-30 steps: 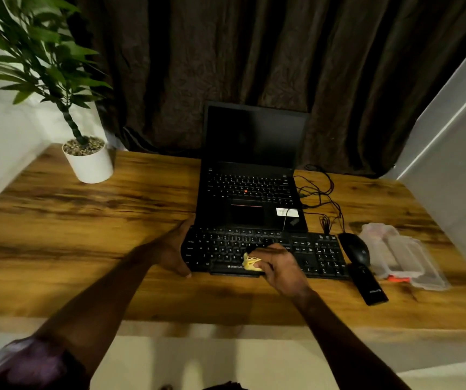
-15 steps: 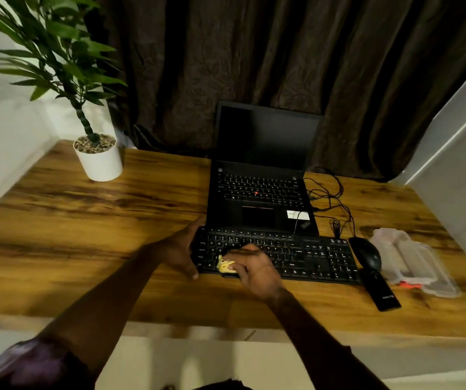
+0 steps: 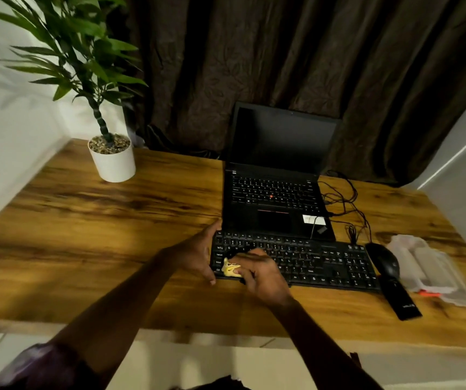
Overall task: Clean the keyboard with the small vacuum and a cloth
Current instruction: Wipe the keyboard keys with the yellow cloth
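Desk (image 3: pixel 113 235), seen from the head cam: a person's R hand (image 3: pixel 262 274) is curled over a small yellow cloth (image 3: pixel 230 269), fingers bent and pinching it down onto the bottom-left keys of the black keyboard (image 3: pixel 324 263); only a wad of cloth shows past the fingertips. The L hand (image 3: pixel 198 257) is spread wide at the keyboard's left end, thumb at the near edge, fingers reaching to the far corner and touching it, holding nothing else. The keyboard lies across the desk's near-center, just in front of an open laptop (image 3: pixel 276 198) w/ dark screen. Right of the keyboard: a black mouse (image 3: pixel 385 261), a slim black device (image 3: pixel 400 301) lying just beside it toward the near edge, and a clear plastic case (image 3: pixel 434 271). Loose cables (image 3: pixel 344 204) trail by the laptop's right side. A potted plant (image 3: pixel 110 159) stands at the far-left corner.
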Available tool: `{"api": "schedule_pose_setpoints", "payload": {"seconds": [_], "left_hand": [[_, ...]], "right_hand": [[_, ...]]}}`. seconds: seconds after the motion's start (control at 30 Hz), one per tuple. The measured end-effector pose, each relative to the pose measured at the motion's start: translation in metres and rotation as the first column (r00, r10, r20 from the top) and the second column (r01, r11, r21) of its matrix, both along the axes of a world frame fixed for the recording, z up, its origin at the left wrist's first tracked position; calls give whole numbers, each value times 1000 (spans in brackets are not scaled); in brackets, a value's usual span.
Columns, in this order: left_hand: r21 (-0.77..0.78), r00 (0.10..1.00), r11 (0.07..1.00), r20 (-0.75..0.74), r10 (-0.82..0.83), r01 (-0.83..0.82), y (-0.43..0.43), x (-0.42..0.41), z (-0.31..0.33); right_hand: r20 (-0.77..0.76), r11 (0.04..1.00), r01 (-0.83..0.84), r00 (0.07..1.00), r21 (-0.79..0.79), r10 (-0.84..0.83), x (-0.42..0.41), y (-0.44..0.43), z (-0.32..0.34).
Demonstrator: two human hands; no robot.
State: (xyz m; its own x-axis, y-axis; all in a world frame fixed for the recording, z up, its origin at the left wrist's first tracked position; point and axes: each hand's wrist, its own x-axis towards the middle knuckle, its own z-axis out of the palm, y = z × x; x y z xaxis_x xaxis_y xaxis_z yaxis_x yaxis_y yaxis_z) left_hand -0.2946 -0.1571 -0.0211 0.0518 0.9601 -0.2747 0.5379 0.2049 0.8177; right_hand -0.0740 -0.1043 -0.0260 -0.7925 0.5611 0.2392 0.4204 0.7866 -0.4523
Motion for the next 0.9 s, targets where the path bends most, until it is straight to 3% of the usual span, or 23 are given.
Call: {"api": "schedule_pose_setpoints", "payload": {"seconds": [0.13, 0.6, 0.9], "left_hand": [[20, 994, 999, 101, -45, 43, 2, -5, -3], [-43, 996, 999, -88, -3, -1, 5, -5, -7], [-56, 998, 998, -48, -35, 33, 12, -7, -16]], "right_hand": [[-7, 994, -82, 997, 69, 83, -25, -10, 9], [53, 988, 130, 989, 88, -135, -70, 30, 7], [58, 995, 38, 997, 91, -44, -50, 18, 3]]}}
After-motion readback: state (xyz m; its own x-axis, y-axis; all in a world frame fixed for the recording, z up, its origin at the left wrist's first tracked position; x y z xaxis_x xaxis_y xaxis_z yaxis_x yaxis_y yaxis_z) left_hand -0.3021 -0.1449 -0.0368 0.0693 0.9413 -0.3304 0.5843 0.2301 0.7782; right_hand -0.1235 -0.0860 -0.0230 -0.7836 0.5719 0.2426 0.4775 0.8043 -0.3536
